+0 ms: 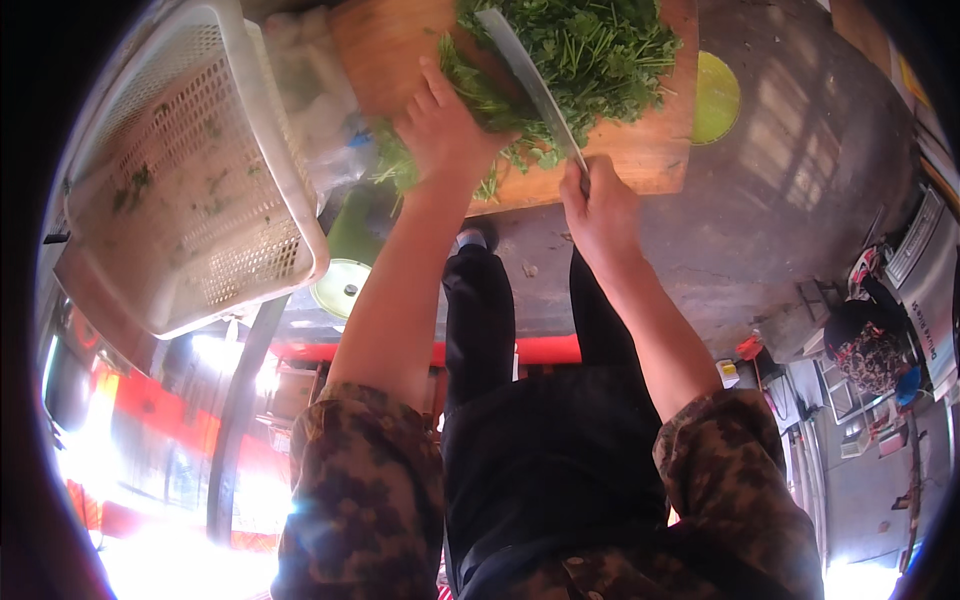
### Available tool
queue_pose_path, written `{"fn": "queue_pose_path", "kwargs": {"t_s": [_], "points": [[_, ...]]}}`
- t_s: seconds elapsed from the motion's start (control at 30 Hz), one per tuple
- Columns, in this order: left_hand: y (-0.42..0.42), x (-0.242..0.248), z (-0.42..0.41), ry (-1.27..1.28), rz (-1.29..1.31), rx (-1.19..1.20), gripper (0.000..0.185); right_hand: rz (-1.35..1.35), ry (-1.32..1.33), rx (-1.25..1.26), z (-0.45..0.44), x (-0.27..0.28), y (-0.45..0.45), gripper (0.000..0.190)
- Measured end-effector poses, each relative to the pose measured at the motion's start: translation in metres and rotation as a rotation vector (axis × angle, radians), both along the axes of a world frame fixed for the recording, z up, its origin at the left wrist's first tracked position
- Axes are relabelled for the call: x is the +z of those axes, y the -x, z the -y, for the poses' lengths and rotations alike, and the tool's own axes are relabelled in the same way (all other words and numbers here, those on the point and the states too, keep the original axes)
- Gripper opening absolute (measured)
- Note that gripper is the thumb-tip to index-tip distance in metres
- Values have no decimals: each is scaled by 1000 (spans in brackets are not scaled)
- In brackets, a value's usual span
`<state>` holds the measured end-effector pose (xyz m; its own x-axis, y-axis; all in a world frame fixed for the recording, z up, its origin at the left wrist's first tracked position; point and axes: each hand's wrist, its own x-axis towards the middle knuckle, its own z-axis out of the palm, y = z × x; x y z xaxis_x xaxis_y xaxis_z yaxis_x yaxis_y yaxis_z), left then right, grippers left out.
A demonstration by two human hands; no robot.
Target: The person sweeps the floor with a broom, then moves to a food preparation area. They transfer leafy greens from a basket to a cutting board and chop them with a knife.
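A kitchen knife [529, 79] is held in my right hand [602, 206], closed around its handle. Its long blade slants up and to the left, over leafy green herbs [592, 56] that look like cilantro. These herbs form a pile on a wooden cutting board [637, 154]. My left hand [446, 135] is to the left of the blade, slightly blurred, its fingers stretched away from me and its thumb toward the blade. Loose stems and leaves lie around and beneath that hand; whether it presses on them is hard to tell.
A white plastic basket [259, 112] with leaf scraps stands at left, close to my left forearm. Clear plastic bags [319, 97] sit between basket and board. A yellow-green round object [716, 97] is by the board's right edge. Another person [870, 345] is at far right.
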<state>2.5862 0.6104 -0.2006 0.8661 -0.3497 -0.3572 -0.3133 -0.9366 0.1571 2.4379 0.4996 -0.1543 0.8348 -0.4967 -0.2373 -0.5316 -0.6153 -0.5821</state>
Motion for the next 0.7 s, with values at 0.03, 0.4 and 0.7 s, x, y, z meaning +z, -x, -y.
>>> {"fn": "queue_pose_path", "kwargs": {"t_s": [0.03,0.4,0.7], "points": [[2,2,-5,33,59,-25,114,13,-34,3,0,13,5,21],[13,-21,-27,19,148,-74,97,-185,108,233,-26,17,-12,19],[13,-31,-31,-29,61,-72,87,-100,58,232,-33,-55,-53,21]]}}
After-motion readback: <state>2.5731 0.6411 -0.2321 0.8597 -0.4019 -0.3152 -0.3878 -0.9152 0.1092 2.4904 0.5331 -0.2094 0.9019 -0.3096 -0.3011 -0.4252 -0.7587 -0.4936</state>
